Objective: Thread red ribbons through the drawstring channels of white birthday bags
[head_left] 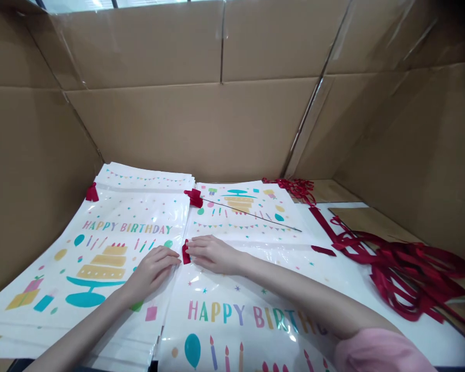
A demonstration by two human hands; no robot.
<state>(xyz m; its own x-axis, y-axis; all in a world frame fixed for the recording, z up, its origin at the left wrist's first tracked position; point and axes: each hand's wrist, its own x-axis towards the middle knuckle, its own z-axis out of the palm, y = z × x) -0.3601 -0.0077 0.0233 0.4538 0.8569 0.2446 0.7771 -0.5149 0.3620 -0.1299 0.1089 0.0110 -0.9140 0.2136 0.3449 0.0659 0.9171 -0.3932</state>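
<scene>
Two stacks of glossy printed plastic sheets reading HAPPY BIRTHDAY lie side by side, a left stack [112, 206] and a right stack [225, 289]. My right hand [213, 253] has its fingertips on a short red ribbon piece [185, 252] at the seam between them. Facing it from the left, my left hand [155, 268] rests over the left stack's edge, fingers together and curled; what lies under the fingertips is hidden. Beyond the hands, a thin dark rod [251, 214] lies across the right stack, its left end at a bunched red ribbon [195, 197].
Loose red ribbon [403, 268] is heaped on the right, with a smaller tangle [296, 188] at the back. A short cut strip [323, 251] lies nearby. Another red ribbon piece [92, 192] hangs at the left stack's edge. Tall cardboard walls [194, 124] enclose the back and sides.
</scene>
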